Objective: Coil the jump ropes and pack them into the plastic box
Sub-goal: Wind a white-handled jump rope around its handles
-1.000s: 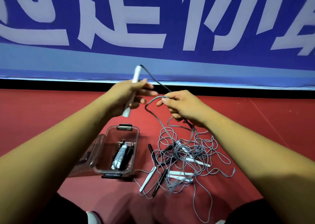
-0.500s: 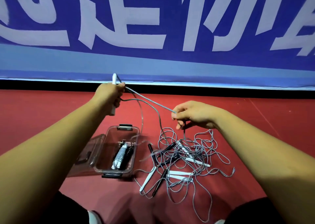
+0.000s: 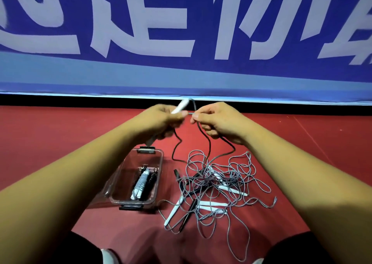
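My left hand (image 3: pixel 161 121) grips a white jump-rope handle (image 3: pixel 181 106) that sticks up and to the right out of the fist. Close beside it, my right hand (image 3: pixel 217 121) pinches the grey cord (image 3: pixel 209 143) of that rope, which hangs in loops to the floor. Below lies a tangled pile of grey ropes (image 3: pixel 219 185) with white and black handles. A clear plastic box (image 3: pixel 159 163) stands open left of the pile. Inside it lie two coiled ropes (image 3: pixel 144 183), one white, one black.
The floor is a red mat (image 3: pixel 60 143). A blue banner with large white characters (image 3: pixel 181 32) runs along the far edge. My knees in dark clothing (image 3: pixel 70 249) are at the bottom corners. The box's lid (image 3: pixel 106 187) hangs at its left side.
My hands have come together: the left one moved right with the handle, the right one moved up and left along the cord. The handle now tilts to the right.
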Available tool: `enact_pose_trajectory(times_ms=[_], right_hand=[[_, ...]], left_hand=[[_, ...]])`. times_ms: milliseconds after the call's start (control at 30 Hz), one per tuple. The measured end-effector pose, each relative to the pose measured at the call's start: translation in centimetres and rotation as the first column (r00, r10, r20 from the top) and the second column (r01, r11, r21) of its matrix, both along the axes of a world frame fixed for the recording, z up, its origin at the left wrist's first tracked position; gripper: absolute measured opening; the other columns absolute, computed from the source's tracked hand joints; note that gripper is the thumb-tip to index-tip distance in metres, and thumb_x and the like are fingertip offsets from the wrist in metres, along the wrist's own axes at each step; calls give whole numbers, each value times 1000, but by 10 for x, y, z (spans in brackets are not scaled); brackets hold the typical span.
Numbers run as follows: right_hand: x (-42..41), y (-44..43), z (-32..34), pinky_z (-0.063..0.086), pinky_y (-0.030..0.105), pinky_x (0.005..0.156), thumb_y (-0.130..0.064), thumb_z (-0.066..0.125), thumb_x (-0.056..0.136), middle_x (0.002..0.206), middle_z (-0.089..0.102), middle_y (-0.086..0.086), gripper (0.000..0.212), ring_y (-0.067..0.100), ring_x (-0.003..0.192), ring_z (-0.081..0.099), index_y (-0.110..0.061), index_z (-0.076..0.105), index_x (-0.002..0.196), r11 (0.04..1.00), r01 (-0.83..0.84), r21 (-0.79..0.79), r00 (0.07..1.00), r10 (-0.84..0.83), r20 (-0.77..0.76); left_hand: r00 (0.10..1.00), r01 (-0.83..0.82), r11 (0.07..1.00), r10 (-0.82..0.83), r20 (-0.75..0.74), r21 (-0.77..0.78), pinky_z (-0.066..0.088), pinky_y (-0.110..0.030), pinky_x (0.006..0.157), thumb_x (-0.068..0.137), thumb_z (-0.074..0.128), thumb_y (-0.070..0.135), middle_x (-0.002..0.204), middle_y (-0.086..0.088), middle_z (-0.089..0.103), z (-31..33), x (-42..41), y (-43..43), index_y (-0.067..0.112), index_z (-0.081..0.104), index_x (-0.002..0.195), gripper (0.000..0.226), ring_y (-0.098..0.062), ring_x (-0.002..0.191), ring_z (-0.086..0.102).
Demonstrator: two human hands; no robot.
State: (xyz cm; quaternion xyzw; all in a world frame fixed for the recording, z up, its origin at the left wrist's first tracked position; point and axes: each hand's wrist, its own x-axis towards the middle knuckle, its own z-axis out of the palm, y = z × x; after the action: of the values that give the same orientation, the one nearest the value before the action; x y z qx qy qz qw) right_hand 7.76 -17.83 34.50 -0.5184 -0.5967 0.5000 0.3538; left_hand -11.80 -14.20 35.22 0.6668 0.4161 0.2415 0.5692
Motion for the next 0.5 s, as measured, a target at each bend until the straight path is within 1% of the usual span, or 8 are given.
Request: enact_pose_trajectory(times_ms=[67,100,167,200,300,367,433,500], right_hand=[[12,0,-10,45,28,50,-16,58,96,54,42,5,20,18,46,48,-2,63,82,997,-61,-47,991,66,119],[20,0,-18,53,36,62,-14,59,95,55,45,7,20,22,53,58,-2,61,79,993,-81,-88,977,96,189],[36,-3,-36,51,46,87,-10,58,96,62,52,10,19,29,73,69,-5,60,78,980,-83,-180,962,126,241],[43,-4,-43,48,47,90,-9,57,96,66,54,10,18,31,81,69,-7,61,78,977,-56,-206,961,108,253],[45,-4,-47,50,38,70,-11,53,99,68,55,10,17,27,67,64,-5,65,88,981,7,-193,962,46,269],[34,-5,-38,44,29,53,-14,52,100,62,50,6,19,16,48,49,-3,67,96,990,-11,-139,964,48,262],[18,-5,-22,37,24,45,-17,52,99,58,47,4,21,14,44,38,-5,69,98,997,-44,-67,966,60,252],[4,-5,-9,34,23,43,-18,52,99,55,46,2,23,15,43,35,-6,71,96,997,-71,1,961,69,269]], left_hand=[[938,-265,962,272,214,-59,17,-13,38,100,53,20,51,4,34,2,-3,14,18,46,73,28,-7,34,27],[879,-352,929,369,301,-110,17,-12,38,100,52,18,52,4,30,3,-9,23,19,43,73,28,-6,34,25],[812,-461,874,485,323,-154,17,-12,37,100,50,18,50,6,31,-3,-25,36,20,40,72,29,-6,33,24],[799,-506,849,529,286,-156,18,-12,37,100,51,18,49,7,33,-10,-33,40,19,42,72,29,-5,32,24],[773,-605,782,622,127,-150,20,-12,34,100,51,18,56,3,43,-21,-45,44,15,49,74,27,-6,27,34],[778,-582,797,603,-173,163,26,-15,34,97,51,11,60,-2,56,-22,-51,45,11,52,77,20,-6,26,47],[694,-414,798,588,-416,438,31,-21,38,93,51,11,59,-7,64,-20,-53,44,8,58,84,11,-8,30,54],[828,-364,869,467,-310,336,31,-20,37,93,58,14,74,-12,73,-14,-44,34,5,63,99,12,-15,38,60]])
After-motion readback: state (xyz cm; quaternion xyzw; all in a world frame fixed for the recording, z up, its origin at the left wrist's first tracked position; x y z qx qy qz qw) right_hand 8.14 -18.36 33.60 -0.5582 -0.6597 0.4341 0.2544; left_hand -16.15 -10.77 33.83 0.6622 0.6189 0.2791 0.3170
